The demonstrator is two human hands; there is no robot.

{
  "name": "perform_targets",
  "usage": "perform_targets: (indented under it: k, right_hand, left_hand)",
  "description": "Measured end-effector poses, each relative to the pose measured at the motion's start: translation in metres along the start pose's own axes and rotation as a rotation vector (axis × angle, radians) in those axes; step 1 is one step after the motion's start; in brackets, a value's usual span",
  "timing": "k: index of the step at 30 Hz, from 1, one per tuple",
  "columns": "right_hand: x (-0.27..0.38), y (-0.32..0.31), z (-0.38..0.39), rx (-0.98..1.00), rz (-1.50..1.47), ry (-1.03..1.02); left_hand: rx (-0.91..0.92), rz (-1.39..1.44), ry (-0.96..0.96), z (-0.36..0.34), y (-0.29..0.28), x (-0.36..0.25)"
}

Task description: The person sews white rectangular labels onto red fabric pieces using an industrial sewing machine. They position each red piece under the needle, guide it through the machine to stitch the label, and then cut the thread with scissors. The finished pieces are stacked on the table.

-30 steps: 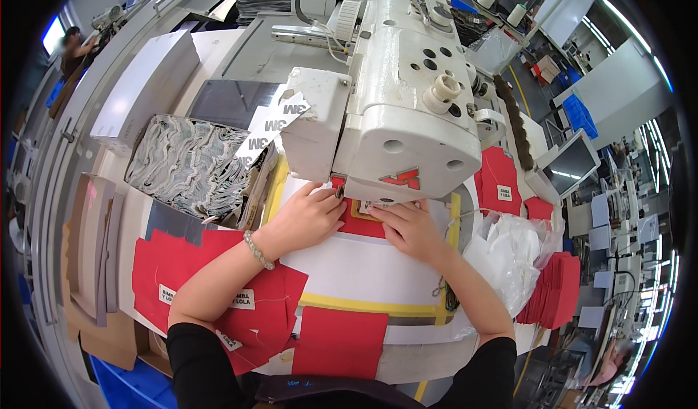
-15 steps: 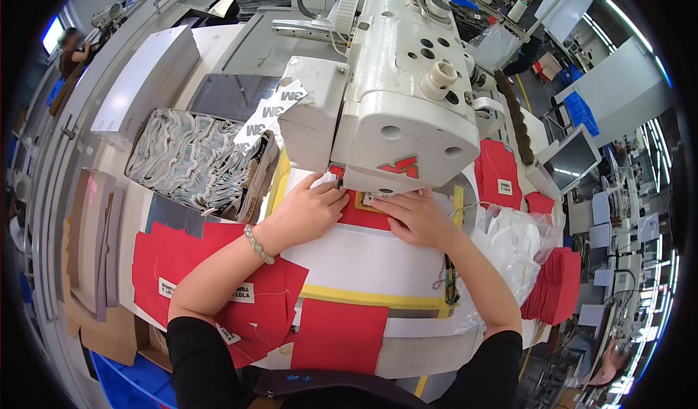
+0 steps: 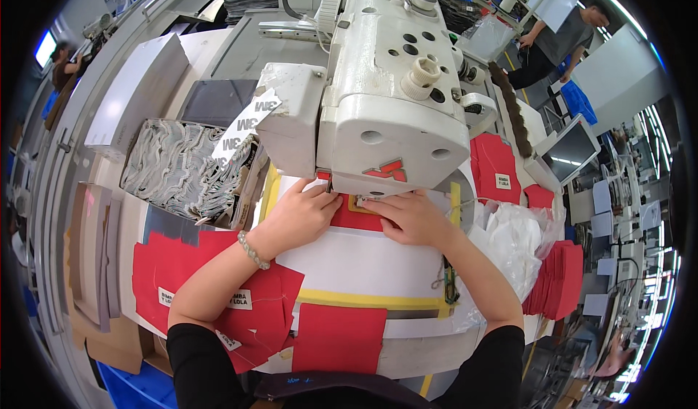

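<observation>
A red fabric piece (image 3: 355,218) lies on the white work plate (image 3: 363,263) beneath the head of a large white sewing machine (image 3: 396,129). My left hand (image 3: 298,216) rests on its left side, fingers stretched forward and fingertips close under the machine head. A beaded bracelet sits on that wrist. My right hand (image 3: 411,218) lies at the right side, fingers extended toward a small yellow-edged opening (image 3: 355,204) on the red piece, thumb apart. The machine head partly hides what is under the fingertips; a small pale piece shows there.
Labelled red pieces (image 3: 185,263) spread at left, another red piece (image 3: 340,336) in front. A box of bundled pale strips (image 3: 182,169) stands at left. A clear plastic bag (image 3: 509,242) and a red stack (image 3: 556,282) are at right. A person (image 3: 563,42) stands behind.
The view has shifted slightly, moving the machine a little left in the picture. A person has come into view at the far right. My hands stay at the red piece.
</observation>
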State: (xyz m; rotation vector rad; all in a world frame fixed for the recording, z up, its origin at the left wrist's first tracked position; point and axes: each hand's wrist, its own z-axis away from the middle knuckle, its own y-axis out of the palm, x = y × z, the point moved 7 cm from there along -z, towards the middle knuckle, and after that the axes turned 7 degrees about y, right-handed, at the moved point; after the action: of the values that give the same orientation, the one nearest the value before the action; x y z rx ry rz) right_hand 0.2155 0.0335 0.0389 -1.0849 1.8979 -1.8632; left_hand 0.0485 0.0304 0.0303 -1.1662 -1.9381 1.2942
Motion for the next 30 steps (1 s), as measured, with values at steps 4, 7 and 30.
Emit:
perform_targets:
  k: [4, 7, 30]
  right_hand:
    - [0.003, 0.000, 0.003, -0.056, 0.032, -0.057]
    - [0.002, -0.001, 0.005, -0.076, 0.049, -0.073]
    - [-0.016, -0.001, -0.002, -0.082, 0.124, -0.052]
  left_hand:
    - [0.018, -0.004, 0.027, 0.000, -0.001, -0.001]
    - [0.027, -0.010, 0.035, -0.002, -0.001, -0.002]
    - [0.116, 0.091, -0.091, 0.002, -0.002, 0.015]
